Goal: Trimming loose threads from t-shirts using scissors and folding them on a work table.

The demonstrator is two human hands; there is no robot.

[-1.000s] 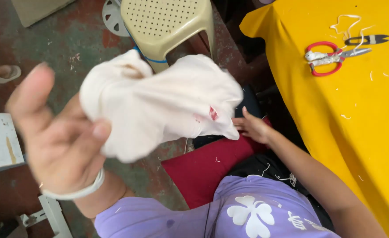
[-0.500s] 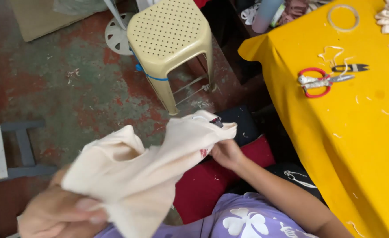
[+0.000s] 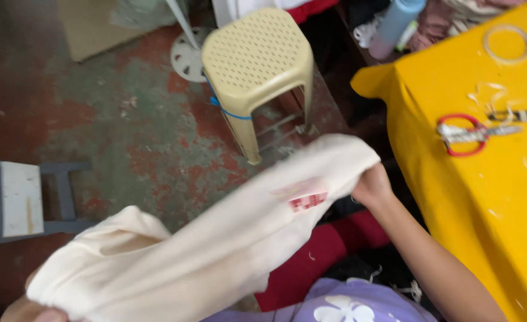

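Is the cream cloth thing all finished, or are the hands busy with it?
Not finished, it seems. Done, probably: some cutting, since thread scraps lie by the red-handled scissors on the yellow table. In hand: the cream garment, stretched out, right hand gripping one end, left hand at the other, mostly hidden. Left: it isn't folded or put down; I can't tell what else remains.

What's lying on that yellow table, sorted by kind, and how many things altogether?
On the yellow table, as far as the head view shows:
Scissors with red handles: 1
Clear ring: 1
Small dark tool, too blurred to identify: 1
Total: 3
Loose thread scraps are also scattered there, too fine to count.
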